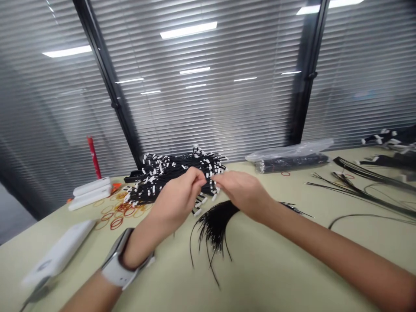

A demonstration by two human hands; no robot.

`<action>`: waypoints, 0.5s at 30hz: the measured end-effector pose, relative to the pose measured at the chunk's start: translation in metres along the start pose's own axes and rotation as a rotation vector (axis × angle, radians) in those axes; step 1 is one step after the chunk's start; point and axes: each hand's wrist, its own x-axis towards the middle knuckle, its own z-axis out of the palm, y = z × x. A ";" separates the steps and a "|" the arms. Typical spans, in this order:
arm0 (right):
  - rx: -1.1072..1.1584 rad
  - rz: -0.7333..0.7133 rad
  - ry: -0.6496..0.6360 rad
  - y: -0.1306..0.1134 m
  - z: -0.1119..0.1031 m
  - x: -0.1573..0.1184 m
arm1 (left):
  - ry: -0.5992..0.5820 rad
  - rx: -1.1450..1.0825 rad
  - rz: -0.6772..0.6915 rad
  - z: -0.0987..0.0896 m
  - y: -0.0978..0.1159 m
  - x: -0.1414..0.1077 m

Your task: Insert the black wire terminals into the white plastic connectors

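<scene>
My left hand [178,196] is closed in a pinch, raised above the table. Close to it, fingertips almost meeting, my right hand [244,190] pinches too. A small dark bit shows between the fingertips, too blurred to name. Beneath the right hand lies a bundle of thin black wires [217,221], its loose ends fanned toward me. Just behind both hands is a big heap of black cables with white connectors [169,171], partly hidden by them. A watch with a pale strap [121,264] is on my left wrist.
Rubber bands [125,210] lie scattered left of the heap. White power banks [91,193] and another with a cord [61,251] are at left, near a red stick [94,158]. A plastic-wrapped bundle [292,161] and more black wires [367,190] lie right. Window blinds [221,112] stand behind.
</scene>
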 end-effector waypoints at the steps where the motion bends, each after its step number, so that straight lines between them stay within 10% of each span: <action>1: 0.007 0.032 -0.028 0.007 -0.005 0.001 | -0.012 -0.059 -0.004 0.005 0.004 0.007; 9: 0.089 0.232 -0.362 0.070 -0.014 -0.053 | -0.425 -0.264 -0.053 0.061 -0.025 0.002; 15: 0.080 0.254 -0.438 0.093 0.029 -0.091 | -0.341 -0.057 -0.059 0.099 -0.030 -0.012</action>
